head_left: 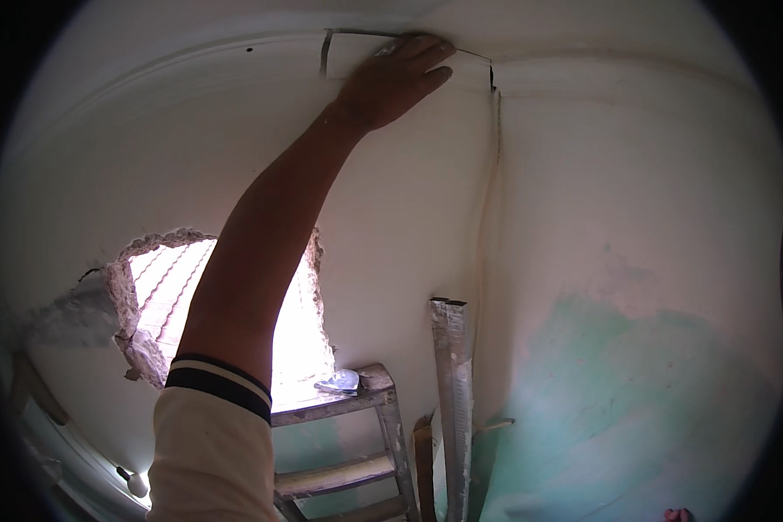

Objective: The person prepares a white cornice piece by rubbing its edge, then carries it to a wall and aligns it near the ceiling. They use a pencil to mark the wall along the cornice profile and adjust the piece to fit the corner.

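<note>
My left hand (400,76) reaches high up, its fingers stretched out and its palm laid against a pale section of cornice (350,54) where the wall meets the ceiling. Dark gaps show along that section's left end, part of its top edge and its right end near the corner. A greyish patch lies by the knuckles; whether it is plaster or something else is unclear. At the lower right edge is a small pinkish shape (679,515) that may be fingertips of my right hand; too little shows to tell what they do.
Below my forearm, a rough-edged hole (123,304) in the wall lets in bright light. A stepladder (335,474) stands there with a metal-bladed tool (339,381) on top. Long metal profiles (452,400) lean near the corner. A light bulb (137,484) hangs lower left.
</note>
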Tool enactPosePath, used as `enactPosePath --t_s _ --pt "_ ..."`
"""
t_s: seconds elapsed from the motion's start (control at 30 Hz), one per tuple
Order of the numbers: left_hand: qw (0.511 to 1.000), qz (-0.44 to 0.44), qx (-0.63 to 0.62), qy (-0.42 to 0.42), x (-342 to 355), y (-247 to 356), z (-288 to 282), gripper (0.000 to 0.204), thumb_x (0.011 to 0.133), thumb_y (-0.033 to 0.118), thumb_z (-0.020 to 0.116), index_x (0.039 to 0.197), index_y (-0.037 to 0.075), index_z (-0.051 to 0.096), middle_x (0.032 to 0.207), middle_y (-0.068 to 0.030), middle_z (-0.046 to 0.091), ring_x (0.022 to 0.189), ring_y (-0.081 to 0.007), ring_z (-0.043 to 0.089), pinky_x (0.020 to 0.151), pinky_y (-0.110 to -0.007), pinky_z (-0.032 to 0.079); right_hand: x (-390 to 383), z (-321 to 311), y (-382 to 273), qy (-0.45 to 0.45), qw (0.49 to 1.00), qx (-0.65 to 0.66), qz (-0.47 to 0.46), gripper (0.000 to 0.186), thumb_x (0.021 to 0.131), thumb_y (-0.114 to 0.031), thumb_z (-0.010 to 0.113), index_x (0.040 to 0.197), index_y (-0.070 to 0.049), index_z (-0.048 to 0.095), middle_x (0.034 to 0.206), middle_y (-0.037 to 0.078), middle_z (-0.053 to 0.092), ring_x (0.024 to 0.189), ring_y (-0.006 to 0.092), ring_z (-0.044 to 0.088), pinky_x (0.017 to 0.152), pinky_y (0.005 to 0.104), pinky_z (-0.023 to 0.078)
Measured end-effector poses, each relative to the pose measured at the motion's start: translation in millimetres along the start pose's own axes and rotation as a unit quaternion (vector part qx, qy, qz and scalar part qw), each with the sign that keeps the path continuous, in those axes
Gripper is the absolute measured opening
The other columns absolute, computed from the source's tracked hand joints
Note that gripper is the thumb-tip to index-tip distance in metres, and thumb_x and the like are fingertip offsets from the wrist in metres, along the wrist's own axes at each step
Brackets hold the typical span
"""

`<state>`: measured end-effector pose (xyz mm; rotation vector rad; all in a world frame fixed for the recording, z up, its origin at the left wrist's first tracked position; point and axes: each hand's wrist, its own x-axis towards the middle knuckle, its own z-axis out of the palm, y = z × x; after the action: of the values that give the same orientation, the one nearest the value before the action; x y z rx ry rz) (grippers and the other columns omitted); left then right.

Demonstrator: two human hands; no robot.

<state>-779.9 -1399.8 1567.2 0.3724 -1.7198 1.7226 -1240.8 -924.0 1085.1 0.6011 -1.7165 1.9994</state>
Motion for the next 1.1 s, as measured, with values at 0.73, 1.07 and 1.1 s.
enactPosePath --t_s 0.73,1.07,1.1 --pt "0.999 0.009 0.044 -0.002 0.9 1.7 -0.5 0.025 0.092 0.015 0.065 0.115 0.018 0.072 0.145 0.0015 0.056 0.139 -0.0229 0.049 0.114 -0.044 0.047 6.4 -1.6 15.7 0.002 1.0 -0.006 -0.03 0.024 0.099 -0.016 0.072 0.112 0.002 0.063 0.086 0.015 0.073 0.051 0.011 0.05 0.038 0.0223 0.035" --pt "0.977 -0.144 -0.119 -0.105 9.9 12.3 -10.9 0.036 0.105 0.028 0.056 0.135 0.01 0.061 0.157 -0.0116 0.044 0.147 -0.0361 0.038 0.12 -0.047 0.036 -0.1 3.7 5.6 0.013 0.999 0.013 -0.029 0.023 0.099 -0.015 0.071 0.111 0.003 0.064 0.088 0.018 0.074 0.048 0.0106 0.047 0.038 0.0219 0.033" --pt "0.987 -0.095 -0.077 -0.101 7.5 7.4 -10.8 0.034 0.105 0.026 0.055 0.134 0.01 0.063 0.157 -0.0114 0.044 0.147 -0.0359 0.038 0.121 -0.047 0.036 0.3 4.5 6.0 0.018 1.0 0.013 -0.022 0.023 0.099 -0.015 0.071 0.111 0.003 0.064 0.088 0.018 0.074 0.048 0.0106 0.047 0.038 0.0219 0.033"
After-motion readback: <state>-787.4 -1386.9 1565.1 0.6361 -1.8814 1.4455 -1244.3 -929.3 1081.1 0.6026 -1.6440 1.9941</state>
